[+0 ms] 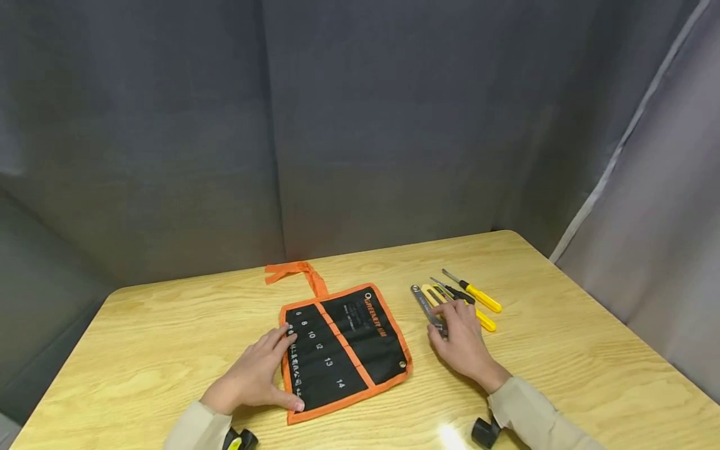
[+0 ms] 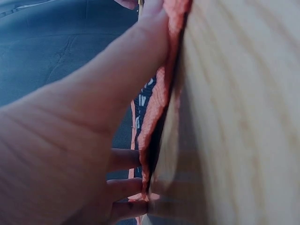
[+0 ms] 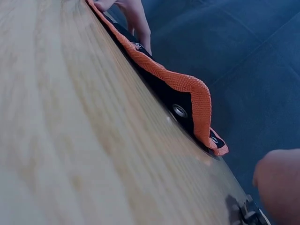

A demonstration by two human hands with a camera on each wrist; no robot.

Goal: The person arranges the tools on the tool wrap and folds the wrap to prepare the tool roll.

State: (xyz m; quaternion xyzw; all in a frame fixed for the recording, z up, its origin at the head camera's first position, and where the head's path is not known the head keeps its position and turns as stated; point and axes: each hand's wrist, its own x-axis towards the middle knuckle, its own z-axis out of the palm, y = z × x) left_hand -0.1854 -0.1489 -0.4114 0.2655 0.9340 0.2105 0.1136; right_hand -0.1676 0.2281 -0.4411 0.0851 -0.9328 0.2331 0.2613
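Observation:
A black tool pouch (image 1: 360, 325) with orange trim lies spread on the table, printed with numbers beside its pockets. My left hand (image 1: 255, 372) rests on its left side, thumb at the near corner and fingers spread along the edge. Over the tools to the right, my right hand (image 1: 464, 340) has bent fingers close above a grey metal wrench (image 1: 423, 301). In the right wrist view, the thumb (image 3: 281, 185) stands apart from the wrench's end (image 3: 253, 214). A yellow utility knife (image 1: 430, 295) lies beside the wrench, partly hidden by the fingers.
Two yellow-handled screwdrivers, one farther right (image 1: 485, 297) and one nearer (image 1: 486, 321), lie by the right hand. The pouch's orange tie strap (image 1: 309, 275) trails toward the table's back edge. Grey curtains (image 1: 360, 137) hang behind the wooden table (image 1: 562, 350).

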